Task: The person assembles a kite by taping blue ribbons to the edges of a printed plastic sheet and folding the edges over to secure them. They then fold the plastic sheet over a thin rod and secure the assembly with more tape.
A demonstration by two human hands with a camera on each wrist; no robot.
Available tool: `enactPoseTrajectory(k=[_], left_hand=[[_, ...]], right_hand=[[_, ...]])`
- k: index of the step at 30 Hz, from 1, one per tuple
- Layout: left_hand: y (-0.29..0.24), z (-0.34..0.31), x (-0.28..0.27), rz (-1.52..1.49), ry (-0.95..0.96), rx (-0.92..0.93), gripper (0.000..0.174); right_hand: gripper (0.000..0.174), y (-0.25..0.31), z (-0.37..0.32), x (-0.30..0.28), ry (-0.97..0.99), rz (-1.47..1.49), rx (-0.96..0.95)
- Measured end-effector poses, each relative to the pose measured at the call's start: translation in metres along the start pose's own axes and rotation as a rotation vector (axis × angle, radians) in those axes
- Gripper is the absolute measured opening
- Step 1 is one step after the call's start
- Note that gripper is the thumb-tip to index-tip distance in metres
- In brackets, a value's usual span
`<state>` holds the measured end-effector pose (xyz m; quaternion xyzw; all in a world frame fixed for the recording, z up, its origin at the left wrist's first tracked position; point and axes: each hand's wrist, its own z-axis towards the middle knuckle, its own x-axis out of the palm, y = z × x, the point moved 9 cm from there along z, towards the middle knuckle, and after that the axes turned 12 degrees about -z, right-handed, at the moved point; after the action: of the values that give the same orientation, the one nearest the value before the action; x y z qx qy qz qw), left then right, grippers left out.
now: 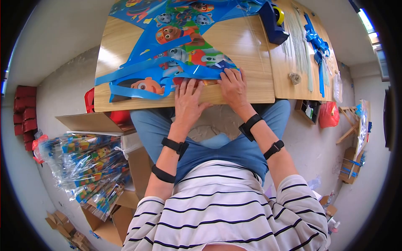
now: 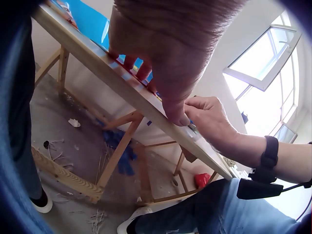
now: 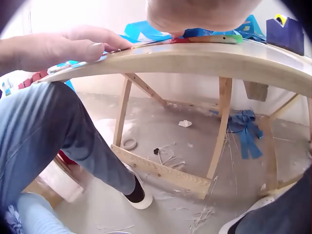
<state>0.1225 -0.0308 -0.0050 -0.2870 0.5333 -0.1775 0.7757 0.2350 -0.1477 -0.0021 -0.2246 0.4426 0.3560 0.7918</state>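
A blue plastic sheet (image 1: 176, 37) printed with cartoon dogs lies across the wooden table, its near part folded over. Loose blue strips (image 1: 134, 69) run over it on the left. My left hand (image 1: 188, 100) rests palm down at the table's near edge, fingers spread onto the sheet's near margin, thumb out to the right. Just right of it, my right hand (image 1: 234, 88) presses its bent fingertips onto the same margin. The left wrist view shows the left thumb close to the right hand (image 2: 212, 119) at the tabletop edge; the right fingertips are partly hidden there.
A dark blue tape dispenser (image 1: 274, 25) stands at the back right, near thin clear rods (image 1: 298, 46) and a bundle of blue ribbon (image 1: 317, 44). Lower left, wrapped printed sheets (image 1: 92, 163) lie over cardboard boxes. Wooden table legs (image 3: 222, 122) stand below.
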Motion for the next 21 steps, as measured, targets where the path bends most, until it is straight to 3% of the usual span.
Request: enactPoseTrajectory(k=[21], left_hand=[[0.000,0.002,-0.007,0.003,0.022,0.007,0.070]], right_hand=[[0.069,0.002,-0.028,0.011,0.181,0.021,-0.056]])
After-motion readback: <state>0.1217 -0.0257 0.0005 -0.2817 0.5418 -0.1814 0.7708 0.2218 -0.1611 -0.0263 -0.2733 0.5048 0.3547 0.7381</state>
